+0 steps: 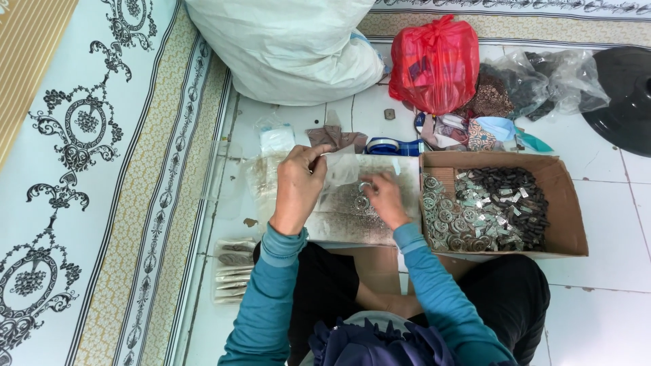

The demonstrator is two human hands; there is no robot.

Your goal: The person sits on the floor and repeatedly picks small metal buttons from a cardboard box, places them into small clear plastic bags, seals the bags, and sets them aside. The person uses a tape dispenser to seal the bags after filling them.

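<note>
I sit on a tiled floor with a flat card board (352, 217) on my lap. My left hand (298, 186) pinches the edge of a small clear plastic bag (342, 169) over the board. My right hand (385, 198) holds a small round metal piece (366, 186) at the bag's mouth. Another round metal piece (361, 202) lies on the board just below. To my right stands an open cardboard box (566, 203) with several round metal pieces and dark small parts inside.
A stack of filled clear bags (234, 271) lies by my left knee. Ahead are a tape roll (383, 146), a red plastic bag (434, 64), a large white sack (291, 47), clear bags of dark parts (542, 81) and a black round base (624, 98). A patterned mat (102, 169) lies left.
</note>
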